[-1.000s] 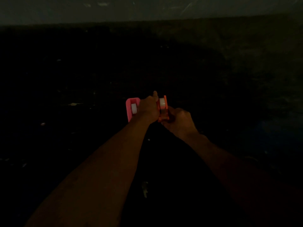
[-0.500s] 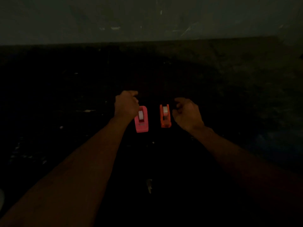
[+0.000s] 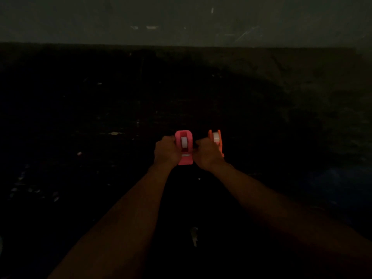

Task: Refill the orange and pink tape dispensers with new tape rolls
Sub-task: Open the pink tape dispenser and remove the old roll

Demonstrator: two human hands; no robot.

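Dark, dim floor (image 3: 100,178) littered with pale scraps, grey wall (image 3: 181,17) behind. Left hand (image 3: 166,152) curled against the left side of the pink tape dispenser (image 3: 183,156), white roll (image 3: 184,141) seated inside; grip too dark to tell. Right hand (image 3: 207,155) closed on the orange tape dispenser (image 3: 219,141), just right of the pink one, white roll (image 3: 216,137) loaded.
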